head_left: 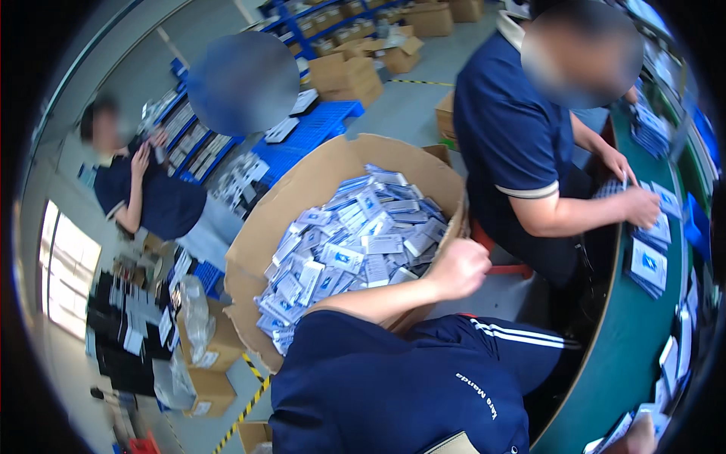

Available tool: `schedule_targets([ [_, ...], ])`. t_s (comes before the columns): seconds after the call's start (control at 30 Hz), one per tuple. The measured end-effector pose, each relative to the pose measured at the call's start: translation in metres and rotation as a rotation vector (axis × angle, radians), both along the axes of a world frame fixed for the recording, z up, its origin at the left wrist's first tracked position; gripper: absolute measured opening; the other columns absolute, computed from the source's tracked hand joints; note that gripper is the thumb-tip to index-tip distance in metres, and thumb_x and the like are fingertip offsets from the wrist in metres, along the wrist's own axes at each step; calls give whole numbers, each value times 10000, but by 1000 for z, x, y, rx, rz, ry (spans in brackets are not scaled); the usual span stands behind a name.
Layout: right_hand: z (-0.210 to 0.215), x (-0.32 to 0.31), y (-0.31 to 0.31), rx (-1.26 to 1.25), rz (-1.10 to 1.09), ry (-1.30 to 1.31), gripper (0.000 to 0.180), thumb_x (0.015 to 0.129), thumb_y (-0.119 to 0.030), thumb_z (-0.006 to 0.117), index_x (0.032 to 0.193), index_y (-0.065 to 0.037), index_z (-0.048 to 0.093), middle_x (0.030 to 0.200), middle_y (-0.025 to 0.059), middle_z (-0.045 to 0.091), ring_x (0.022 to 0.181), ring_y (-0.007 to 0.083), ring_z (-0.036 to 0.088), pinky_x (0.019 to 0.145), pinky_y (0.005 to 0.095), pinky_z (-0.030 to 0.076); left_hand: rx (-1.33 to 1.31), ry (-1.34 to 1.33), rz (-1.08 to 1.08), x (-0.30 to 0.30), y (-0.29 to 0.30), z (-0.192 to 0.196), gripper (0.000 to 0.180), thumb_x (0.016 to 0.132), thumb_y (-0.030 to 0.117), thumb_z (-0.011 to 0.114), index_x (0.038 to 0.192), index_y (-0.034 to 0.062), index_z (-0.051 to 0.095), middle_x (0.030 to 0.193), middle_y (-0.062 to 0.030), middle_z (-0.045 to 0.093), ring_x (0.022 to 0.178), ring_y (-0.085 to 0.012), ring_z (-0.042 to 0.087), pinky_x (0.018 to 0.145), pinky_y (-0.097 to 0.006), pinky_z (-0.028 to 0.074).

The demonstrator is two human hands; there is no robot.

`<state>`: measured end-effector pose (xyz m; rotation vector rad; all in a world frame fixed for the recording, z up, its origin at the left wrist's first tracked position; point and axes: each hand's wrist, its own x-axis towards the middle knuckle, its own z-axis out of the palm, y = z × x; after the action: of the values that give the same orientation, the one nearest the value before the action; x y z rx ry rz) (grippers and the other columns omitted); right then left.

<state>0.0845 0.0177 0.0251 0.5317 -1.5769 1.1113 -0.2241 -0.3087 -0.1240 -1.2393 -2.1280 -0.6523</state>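
My left hand is curled closed in the air by the right rim of a large cardboard box. No object shows in its fingers. The box holds a big heap of small flat white-and-blue packets. At the lower right edge of the view, my right hand is blurred and partly cut off. It is at the green bench among more white packets, touching or close to them. Its fingers are not clear enough to show a grip.
A co-worker in a navy shirt handles packets at the green work surface; stacked packets lie beside their hands. Another person stands at the left. Cartons, a blue pallet and shelves stand behind the box.
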Motion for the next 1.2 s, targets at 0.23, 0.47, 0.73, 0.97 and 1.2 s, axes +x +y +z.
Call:
schedule_targets([
  [0.23,-125,-156,-32,911,-129,-839,95,808,-63,698,853,19,684,750,178,662,669,350,629,646,414,510,-221,-1167,652,71,-84,-85,496,929,393,559,1095,-69,634,968,-311,657,947,-469,641,891,-513,505],
  [0.47,-131,-146,-29,582,97,-1271,258,794,-89,732,1015,38,698,894,209,694,748,318,676,720,374,546,-281,-1048,730,77,-60,-77,427,984,354,501,939,-40,661,856,-272,672,848,-440,655,794,-515,509],
  [0.73,-132,-144,-30,702,135,-1391,312,799,-116,731,1081,11,688,1012,189,700,865,327,683,801,389,547,36,-1508,693,63,-107,-86,1007,884,825,175,1260,7,625,1268,-241,612,1211,-358,563,1026,-408,421],
  [0.97,-131,-142,-27,617,82,-1431,303,797,-64,715,1079,34,662,943,201,667,828,341,659,744,385,536,-640,-1088,707,105,-207,-186,445,856,400,632,1182,99,673,1369,-155,539,1296,-347,466,1029,-477,423],
  [1.2,-145,-155,-30,717,26,-1543,369,821,-105,709,1159,22,631,1031,206,657,923,370,645,811,421,528,-1070,-1540,600,101,-266,-237,1030,663,749,680,1474,162,438,1560,-267,233,1400,-481,269,1133,-504,284],
])
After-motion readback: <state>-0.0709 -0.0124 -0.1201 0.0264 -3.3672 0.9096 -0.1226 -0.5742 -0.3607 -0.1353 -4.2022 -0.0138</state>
